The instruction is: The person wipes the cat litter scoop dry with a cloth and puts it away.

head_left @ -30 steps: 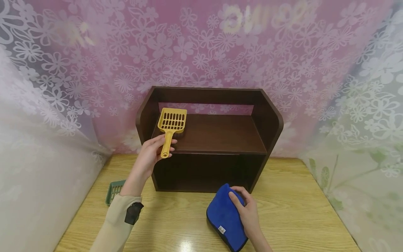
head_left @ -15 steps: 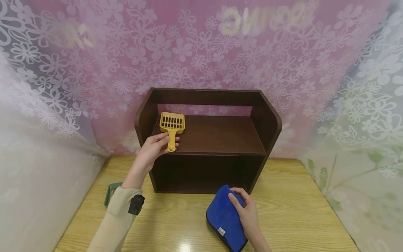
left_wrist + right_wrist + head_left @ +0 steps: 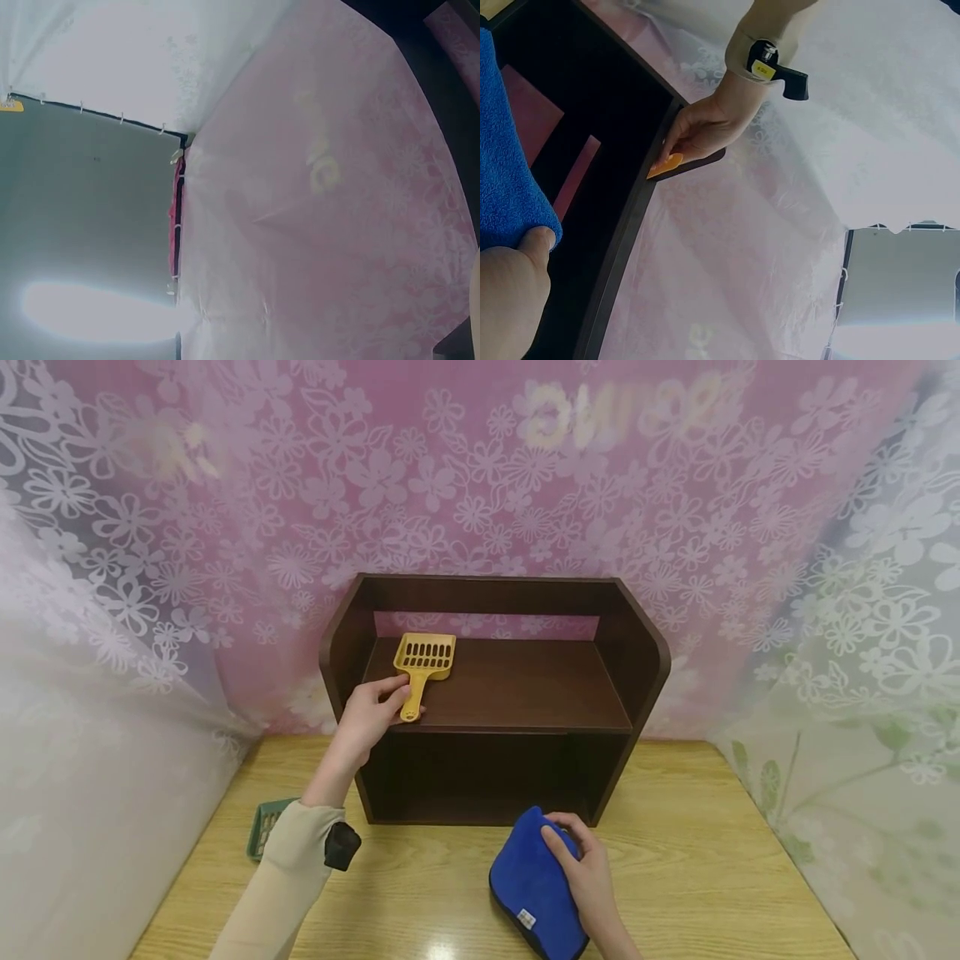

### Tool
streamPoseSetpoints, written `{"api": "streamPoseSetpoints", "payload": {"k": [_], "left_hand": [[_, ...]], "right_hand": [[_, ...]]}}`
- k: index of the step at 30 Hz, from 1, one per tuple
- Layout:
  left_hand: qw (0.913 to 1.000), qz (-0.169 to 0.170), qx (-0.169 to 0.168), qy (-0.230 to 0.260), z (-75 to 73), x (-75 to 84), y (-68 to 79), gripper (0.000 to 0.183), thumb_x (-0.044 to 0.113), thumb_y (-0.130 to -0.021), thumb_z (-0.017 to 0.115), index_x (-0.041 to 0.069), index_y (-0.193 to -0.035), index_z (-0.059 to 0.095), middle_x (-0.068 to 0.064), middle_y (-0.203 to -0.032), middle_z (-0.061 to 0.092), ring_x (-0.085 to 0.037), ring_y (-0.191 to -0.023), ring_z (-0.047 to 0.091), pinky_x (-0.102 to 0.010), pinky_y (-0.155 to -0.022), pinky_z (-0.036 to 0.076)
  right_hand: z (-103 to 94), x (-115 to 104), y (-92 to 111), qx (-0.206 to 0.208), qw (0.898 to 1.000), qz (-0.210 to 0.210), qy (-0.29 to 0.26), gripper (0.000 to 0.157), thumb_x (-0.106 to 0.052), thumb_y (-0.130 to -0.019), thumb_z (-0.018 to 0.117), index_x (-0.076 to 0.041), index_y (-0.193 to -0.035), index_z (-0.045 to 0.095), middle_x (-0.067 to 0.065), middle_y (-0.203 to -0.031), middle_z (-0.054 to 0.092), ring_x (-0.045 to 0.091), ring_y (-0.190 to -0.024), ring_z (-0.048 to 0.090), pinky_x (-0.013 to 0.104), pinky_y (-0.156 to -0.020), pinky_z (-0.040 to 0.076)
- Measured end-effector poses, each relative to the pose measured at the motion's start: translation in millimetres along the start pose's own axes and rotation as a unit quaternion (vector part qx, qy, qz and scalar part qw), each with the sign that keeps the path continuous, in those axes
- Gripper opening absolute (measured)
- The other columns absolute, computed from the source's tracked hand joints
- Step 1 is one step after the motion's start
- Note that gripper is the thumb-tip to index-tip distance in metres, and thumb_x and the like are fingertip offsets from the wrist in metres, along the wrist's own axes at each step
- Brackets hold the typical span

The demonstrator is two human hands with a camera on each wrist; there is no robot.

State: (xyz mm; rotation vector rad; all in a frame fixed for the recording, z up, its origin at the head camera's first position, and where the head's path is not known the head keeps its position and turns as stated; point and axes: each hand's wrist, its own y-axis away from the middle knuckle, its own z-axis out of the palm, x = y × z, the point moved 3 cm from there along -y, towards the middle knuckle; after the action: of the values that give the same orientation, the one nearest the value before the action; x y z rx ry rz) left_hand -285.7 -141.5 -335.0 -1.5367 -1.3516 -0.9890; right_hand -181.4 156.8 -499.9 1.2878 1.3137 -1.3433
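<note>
Scoop point(image 3: 420, 677) plain in head view; right-wrist view shows sliver.

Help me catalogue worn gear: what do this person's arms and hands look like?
The left hand is bare; its arm has a cream sleeve and, at the wrist, a black device bearing a yellow label. The right hand is bare, no sleeve showing.

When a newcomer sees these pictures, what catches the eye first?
The eye probably falls first on the yellow litter scoop, held by the left hand over the left part of the dark brown upper shelf. Next may come the blue cloth in the right hand, low in the head view, slightly right of centre.
</note>
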Motion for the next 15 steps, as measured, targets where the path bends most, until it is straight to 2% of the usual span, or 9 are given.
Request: {"api": "streamPoseSetpoints", "payload": {"k": [2, 6, 10, 15], "left_hand": [[0.9989, 0.01, 0.016, -0.042, 0.6, 0.8, 1.2, 0.041, 0.026, -0.096, 0.05, 0.009, -0.133, 0.048, -0.009, -0.131, 0.051, -0.021, -0.104, 0.053, -0.038, -0.088, 0.047], [0.9933, 0.027, 0.043, -0.104, 1.9, 3.3, 2.4, 0.042, 0.028, -0.094, 0.053, 0.01, -0.132, 0.05, -0.009, -0.12, 0.06, -0.02, -0.095, 0.059, -0.033, -0.076, 0.049], [0.9884, 0.035, 0.059, -0.136, 2.9, 4.9, 2.0, 0.043, 0.028, -0.093, 0.055, 0.009, -0.131, 0.051, -0.008, -0.106, 0.065, -0.019, -0.084, 0.062, -0.03, -0.067, 0.048], [0.9824, 0.052, 0.084, -0.159, 2.1, 5.7, 2.0, 0.042, 0.03, -0.092, 0.055, 0.011, -0.129, 0.053, -0.007, -0.105, 0.065, -0.02, -0.086, 0.064, -0.033, -0.069, 0.05]], "right_hand": [[-0.4, 0.6, 0.2, -0.003, 1.0, -0.001, 0.004, 0.024, -0.027, -0.088, 0.062, -0.013, -0.108, 0.061, 0.004, -0.106, 0.062, 0.014, -0.095, 0.059, 0.024, -0.079, 0.049], [-1.0, 2.3, 0.2, -0.008, 1.0, -0.004, 0.012, 0.024, -0.027, -0.089, 0.06, -0.013, -0.109, 0.06, 0.004, -0.107, 0.061, 0.013, -0.097, 0.058, 0.024, -0.08, 0.048], [-1.6, 2.8, 0.7, -0.008, 1.0, -0.002, 0.01, 0.024, -0.027, -0.089, 0.061, -0.014, -0.109, 0.06, 0.004, -0.107, 0.061, 0.014, -0.097, 0.057, 0.024, -0.079, 0.048], [-2.5, 3.7, 0.8, -0.013, 1.0, 0.005, 0.012, 0.025, -0.029, -0.089, 0.06, -0.015, -0.11, 0.059, 0.003, -0.109, 0.06, 0.013, -0.1, 0.057, 0.024, -0.081, 0.048]]}}
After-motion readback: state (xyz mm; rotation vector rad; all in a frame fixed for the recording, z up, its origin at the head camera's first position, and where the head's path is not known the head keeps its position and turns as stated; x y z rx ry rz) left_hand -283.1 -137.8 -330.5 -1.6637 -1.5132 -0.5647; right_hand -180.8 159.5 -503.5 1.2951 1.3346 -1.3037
